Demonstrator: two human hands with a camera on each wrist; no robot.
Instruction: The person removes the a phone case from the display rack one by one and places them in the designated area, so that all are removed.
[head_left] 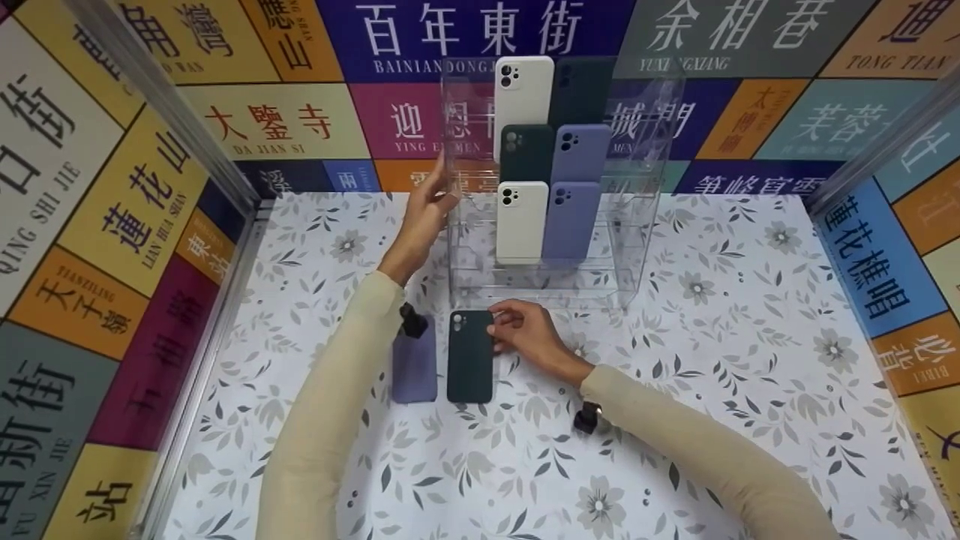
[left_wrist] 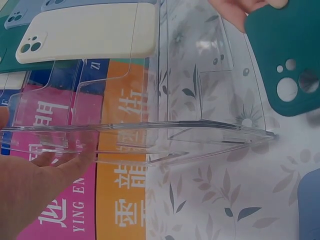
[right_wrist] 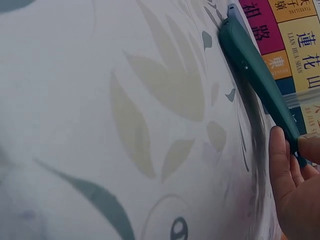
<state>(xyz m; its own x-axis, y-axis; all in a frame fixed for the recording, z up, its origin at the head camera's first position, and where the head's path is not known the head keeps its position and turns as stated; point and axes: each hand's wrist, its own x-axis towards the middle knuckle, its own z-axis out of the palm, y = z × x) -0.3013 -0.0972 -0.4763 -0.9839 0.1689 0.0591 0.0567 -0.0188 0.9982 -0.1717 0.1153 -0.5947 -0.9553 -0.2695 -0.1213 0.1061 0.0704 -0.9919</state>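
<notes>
A clear acrylic display stand (head_left: pixel 652 217) with stepped tiers stands at the back of the table. My left hand (head_left: pixel 424 217) grips its left side panel, with fingers (left_wrist: pixel 55 160) seen through the clear plastic in the left wrist view. In front of the stand, a dark green phone case (head_left: pixel 470 367) lies with its camera cutouts toward the stand. My right hand (head_left: pixel 536 337) pinches this case near its top right corner, thumb on one face and fingers under the other in the right wrist view. A purple phone case (head_left: pixel 415 375) lies just left of it, partly hidden by the left wrist camera.
On the stand's tiers lean white phone cases (head_left: pixel 522 225), purple phone cases (head_left: pixel 574 225) and dark green phone cases (head_left: pixel 525 154), in two columns. Sign-printed panels (head_left: pixel 285 120) wall the back and both sides. A white cloth with leaf prints (head_left: pixel 705 337) covers the table.
</notes>
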